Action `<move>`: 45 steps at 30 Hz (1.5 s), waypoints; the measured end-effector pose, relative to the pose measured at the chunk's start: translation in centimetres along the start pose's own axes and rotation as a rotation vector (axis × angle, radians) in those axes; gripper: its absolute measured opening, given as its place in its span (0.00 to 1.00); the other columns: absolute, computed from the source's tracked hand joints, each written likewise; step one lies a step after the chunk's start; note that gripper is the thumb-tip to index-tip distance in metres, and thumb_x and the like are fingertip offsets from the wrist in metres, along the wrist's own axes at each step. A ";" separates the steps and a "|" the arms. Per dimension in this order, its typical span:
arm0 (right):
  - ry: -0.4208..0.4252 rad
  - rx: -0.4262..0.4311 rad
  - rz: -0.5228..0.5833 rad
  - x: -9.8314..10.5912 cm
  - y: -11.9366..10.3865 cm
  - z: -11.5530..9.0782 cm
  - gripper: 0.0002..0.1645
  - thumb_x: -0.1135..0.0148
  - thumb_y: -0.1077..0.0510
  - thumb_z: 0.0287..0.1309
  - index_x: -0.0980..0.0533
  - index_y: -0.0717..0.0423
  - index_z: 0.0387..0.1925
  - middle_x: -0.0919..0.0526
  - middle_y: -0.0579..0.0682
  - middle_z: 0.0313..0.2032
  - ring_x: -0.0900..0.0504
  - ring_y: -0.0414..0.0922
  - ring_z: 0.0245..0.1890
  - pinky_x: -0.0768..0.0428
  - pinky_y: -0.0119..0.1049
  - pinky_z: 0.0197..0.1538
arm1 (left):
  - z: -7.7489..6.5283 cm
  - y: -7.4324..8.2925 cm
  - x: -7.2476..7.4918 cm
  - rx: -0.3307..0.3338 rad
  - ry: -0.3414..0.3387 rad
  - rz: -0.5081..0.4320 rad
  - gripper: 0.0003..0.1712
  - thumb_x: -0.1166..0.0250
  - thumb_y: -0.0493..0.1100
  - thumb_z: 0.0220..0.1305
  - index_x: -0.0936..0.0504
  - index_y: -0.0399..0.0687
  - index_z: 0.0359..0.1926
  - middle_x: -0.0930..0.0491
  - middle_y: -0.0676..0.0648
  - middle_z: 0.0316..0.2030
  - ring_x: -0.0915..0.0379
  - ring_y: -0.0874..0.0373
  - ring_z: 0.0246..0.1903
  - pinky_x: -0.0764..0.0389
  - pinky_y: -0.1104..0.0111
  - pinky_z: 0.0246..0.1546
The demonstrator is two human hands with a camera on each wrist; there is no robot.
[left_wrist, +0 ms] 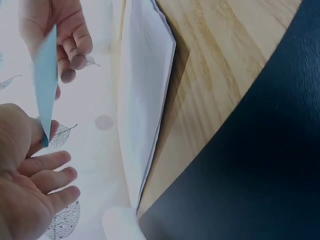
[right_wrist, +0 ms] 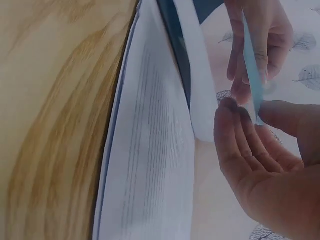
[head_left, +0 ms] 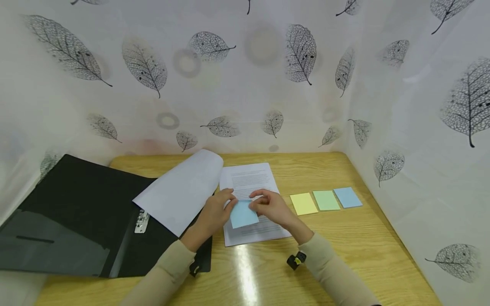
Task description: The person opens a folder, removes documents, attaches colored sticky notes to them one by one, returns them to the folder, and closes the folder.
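Observation:
A light blue sticky note [head_left: 243, 214] is held between both hands above a stack of printed paper [head_left: 250, 174]. The left hand [head_left: 217, 209] pinches its upper left corner between thumb and forefinger. At its upper right side, the right hand [head_left: 272, 207] pinches it, the other fingers loosely bent. In the left wrist view the note [left_wrist: 46, 80] appears nearly edge-on, with the left hand [left_wrist: 30, 175] at its lower end. The right wrist view shows the right hand [right_wrist: 270, 165] gripping the note's near edge, clear of the printed sheets [right_wrist: 150, 140].
Yellow [head_left: 304, 203], green [head_left: 326, 200] and blue sticky pads [head_left: 348, 197] lie in a row at the right. An open black binder [head_left: 88, 204] lies at the left, with curled white sheets [head_left: 183, 187] over its metal clip [head_left: 142, 222]. Leaf-patterned curtains [head_left: 264, 85] border the wooden table [head_left: 306, 165].

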State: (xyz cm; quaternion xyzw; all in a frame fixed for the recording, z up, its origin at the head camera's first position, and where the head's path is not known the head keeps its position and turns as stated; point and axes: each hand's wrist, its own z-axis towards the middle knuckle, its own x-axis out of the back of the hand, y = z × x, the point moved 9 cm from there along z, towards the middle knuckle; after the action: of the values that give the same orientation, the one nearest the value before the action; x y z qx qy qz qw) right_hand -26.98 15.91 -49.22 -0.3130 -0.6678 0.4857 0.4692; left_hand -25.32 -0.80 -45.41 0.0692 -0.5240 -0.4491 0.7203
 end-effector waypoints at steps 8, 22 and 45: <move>0.071 0.144 -0.288 0.9 -1.0 0.5 0.08 0.35 0.59 0.74 0.15 0.60 0.44 0.11 0.55 0.31 0.12 0.49 0.30 0.15 0.31 0.34 | 0.2 -1.2 -2.2 0.121 -0.128 -0.012 0.13 0.34 0.43 0.76 0.16 0.38 0.52 0.14 0.38 0.55 0.19 0.40 0.62 0.20 0.47 0.64; 0.124 0.067 -0.496 2.7 1.9 2.6 0.07 0.30 0.56 0.69 0.11 0.54 0.42 0.08 0.51 0.42 0.14 0.41 0.40 0.15 0.38 0.46 | -0.5 -1.5 -5.6 0.101 -0.385 0.188 0.34 0.31 0.55 0.72 0.23 0.43 0.71 0.20 0.37 0.66 0.27 0.35 0.70 0.31 0.39 0.72; 0.128 0.038 -0.551 2.5 2.9 3.5 0.04 0.29 0.61 0.67 0.11 0.56 0.36 0.08 0.52 0.38 0.17 0.41 0.35 0.17 0.37 0.42 | -1.1 -2.7 -7.6 0.174 -0.558 0.290 0.44 0.67 0.71 0.82 0.32 0.49 0.79 0.41 0.31 0.79 0.50 0.32 0.81 0.48 0.38 0.81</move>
State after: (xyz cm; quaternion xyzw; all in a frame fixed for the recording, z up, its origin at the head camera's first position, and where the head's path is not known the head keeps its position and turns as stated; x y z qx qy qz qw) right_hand -31.25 17.80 -51.45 -0.1410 -0.6877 0.3316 0.6303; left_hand -26.29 2.66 -52.71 -0.0706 -0.7419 -0.2970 0.5970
